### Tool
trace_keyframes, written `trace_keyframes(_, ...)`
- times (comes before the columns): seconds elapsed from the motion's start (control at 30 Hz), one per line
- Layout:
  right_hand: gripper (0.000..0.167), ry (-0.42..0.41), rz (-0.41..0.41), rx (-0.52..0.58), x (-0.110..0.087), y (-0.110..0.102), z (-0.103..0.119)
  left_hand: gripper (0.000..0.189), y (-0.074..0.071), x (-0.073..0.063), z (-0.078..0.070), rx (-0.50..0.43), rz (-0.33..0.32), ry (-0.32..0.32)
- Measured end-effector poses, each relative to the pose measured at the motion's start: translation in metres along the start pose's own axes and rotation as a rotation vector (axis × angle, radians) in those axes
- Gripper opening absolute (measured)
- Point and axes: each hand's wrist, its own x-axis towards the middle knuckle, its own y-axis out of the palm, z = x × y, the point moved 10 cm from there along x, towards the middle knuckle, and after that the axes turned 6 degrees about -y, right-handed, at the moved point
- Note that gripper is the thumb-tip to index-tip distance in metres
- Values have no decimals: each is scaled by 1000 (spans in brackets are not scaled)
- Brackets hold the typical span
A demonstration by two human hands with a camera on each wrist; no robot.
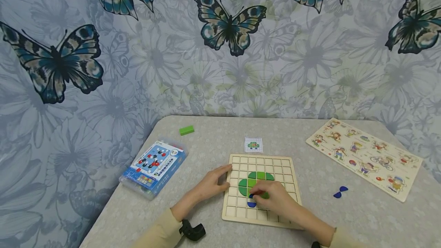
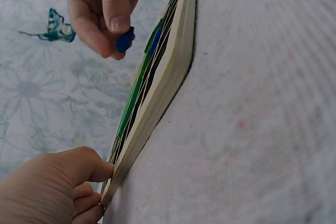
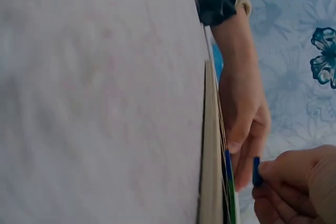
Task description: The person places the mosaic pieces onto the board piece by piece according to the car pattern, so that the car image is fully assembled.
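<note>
A wooden grid board lies on the table, holding green rounded pieces, light green squares and a blue half-round piece. Thumb and forefinger of my right hand pinch another small blue piece just above the board, over its lower middle cells. That hand covers part of the pattern, including some of a red piece. My left hand rests at the board's left edge, thumb and fingertips touching the rim, fingers loosely spread. Behind the board lies a small pattern card showing a green and blue figure on a grid.
Two blue half-round pieces lie right of the board. Farther right is a wooden picture board. To the left stands a plastic box with a blue label, and a green block sits toward the back. A butterfly-patterned wall rises behind the table.
</note>
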Motion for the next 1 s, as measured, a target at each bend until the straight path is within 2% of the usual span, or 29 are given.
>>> trace_keyframes(0.17, 13, 15, 60, -45, -3, 14, -2, 62, 0, 0, -1, -1, -2, 2)
trace_keyframes(0.37, 15, -7, 65, -103, -5, 18, -3, 62, 0, 0, -1, 1, -1, 3)
trace_keyframes(0.57, 16, -17, 72, -87, -6, 20, -2, 62, 1, 0, 0, -3, 0, 0)
trace_keyframes(0.73, 14, 32, 102, -64, -6, 22, -2, 62, 1, -1, 1, -5, 0, 4)
trace_keyframes(0.8, 14, 37, 88, -67, -6, 14, -2, 62, 1, -1, 1, -3, -1, 6)
trace_keyframes(0.87, 15, 17, 50, -69, -7, -2, -1, 62, 0, -1, 0, -4, -1, 3)
trace_keyframes(1.0, 21, -5, -44, -147, -19, -58, -13, 63, 0, -1, 0, -5, 2, 1)
